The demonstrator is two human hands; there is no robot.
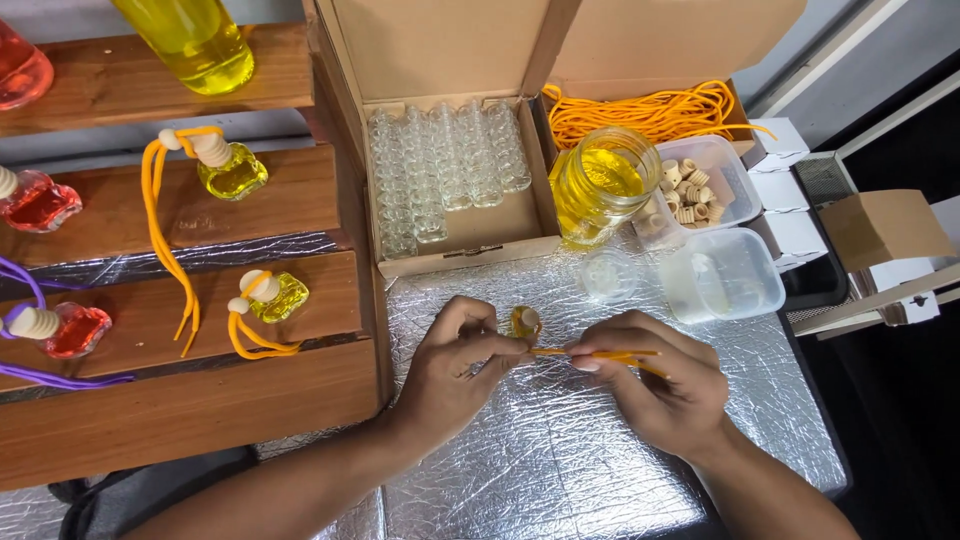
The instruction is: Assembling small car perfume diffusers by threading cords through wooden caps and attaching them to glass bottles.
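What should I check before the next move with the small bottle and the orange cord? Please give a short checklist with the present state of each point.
1. Left hand holds the small bottle at its fingertips: ok.
2. Right hand pinches the orange cord near the bottle: ok.
3. Cord already through a cap: cannot tell, fingers hide it.
4. Bottle is filled with yellow liquid: cannot tell, it is too small to see well.
5. Jar of yellow liquid stands upright, apart from both hands: ok.
6. Tub of wooden caps and spare cords lie open behind the jar: ok.
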